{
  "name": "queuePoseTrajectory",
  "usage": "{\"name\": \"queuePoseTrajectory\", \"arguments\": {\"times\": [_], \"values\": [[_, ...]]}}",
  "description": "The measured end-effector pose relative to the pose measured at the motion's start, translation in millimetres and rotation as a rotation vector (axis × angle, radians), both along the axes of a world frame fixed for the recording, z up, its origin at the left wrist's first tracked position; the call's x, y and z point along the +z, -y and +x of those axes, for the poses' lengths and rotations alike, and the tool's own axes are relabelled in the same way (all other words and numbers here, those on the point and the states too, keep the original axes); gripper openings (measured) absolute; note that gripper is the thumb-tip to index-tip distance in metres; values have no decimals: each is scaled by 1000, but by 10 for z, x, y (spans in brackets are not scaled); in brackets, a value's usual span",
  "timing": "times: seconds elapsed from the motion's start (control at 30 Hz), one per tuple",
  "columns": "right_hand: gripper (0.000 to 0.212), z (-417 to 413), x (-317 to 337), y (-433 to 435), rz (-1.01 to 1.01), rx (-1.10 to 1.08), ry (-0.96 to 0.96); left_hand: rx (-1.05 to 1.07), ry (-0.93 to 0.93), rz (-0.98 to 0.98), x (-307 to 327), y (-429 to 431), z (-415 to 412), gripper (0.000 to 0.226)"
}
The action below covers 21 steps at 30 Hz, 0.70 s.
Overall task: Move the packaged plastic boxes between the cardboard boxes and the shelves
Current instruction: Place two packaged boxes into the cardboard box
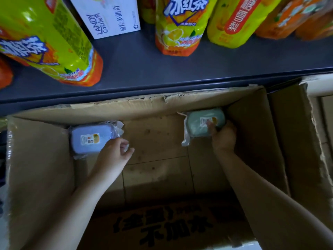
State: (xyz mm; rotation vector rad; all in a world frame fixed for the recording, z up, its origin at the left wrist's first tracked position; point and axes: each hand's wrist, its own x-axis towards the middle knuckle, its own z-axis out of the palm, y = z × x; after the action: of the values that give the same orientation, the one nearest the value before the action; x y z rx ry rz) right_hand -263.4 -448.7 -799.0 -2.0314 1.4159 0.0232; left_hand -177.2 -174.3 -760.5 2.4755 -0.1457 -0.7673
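Left hand (113,152) pinches purple box (90,138) wrap; right hand (224,137) grips green box (198,125) beside the cardboard box (252,132) wall, under the shelf (135,69).

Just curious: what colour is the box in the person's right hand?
That packaged box is pale green; head view shows it.

Open cardboard box (252,141) below a dark shelf (144,69) stocked with drink packs (180,24). The left hand (115,154) pinches the wrap of a blue box (90,138) in the far left corner; the right hand (224,136) grips a green box (200,123) in the far right corner.
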Motion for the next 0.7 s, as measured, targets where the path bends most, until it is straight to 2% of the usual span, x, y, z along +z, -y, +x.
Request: {"name": "queuePoseTrajectory", "arguments": {"times": [0.2, 0.33, 0.43, 0.6, 0.7], "values": [[56, -21, -87, -29, -192, 102, -191, -147, 55, 10, 11, 115, -109, 30], [46, -78, 86, -101, -319, 237, -215, -181, 54, 6, 93, 80, -146, 28], [39, -184, 281, -124, -241, 404, -237, -166, 57, -2, 285, 27, -144, 26], [24, -243, 1071, -271, 124, 511, -307, -233, 169, 131, 947, -181, -81, 26], [32, -247, 1778, -386, 104, 641, -368, -299, 207, 226, 1601, -341, -33, 27]]}}
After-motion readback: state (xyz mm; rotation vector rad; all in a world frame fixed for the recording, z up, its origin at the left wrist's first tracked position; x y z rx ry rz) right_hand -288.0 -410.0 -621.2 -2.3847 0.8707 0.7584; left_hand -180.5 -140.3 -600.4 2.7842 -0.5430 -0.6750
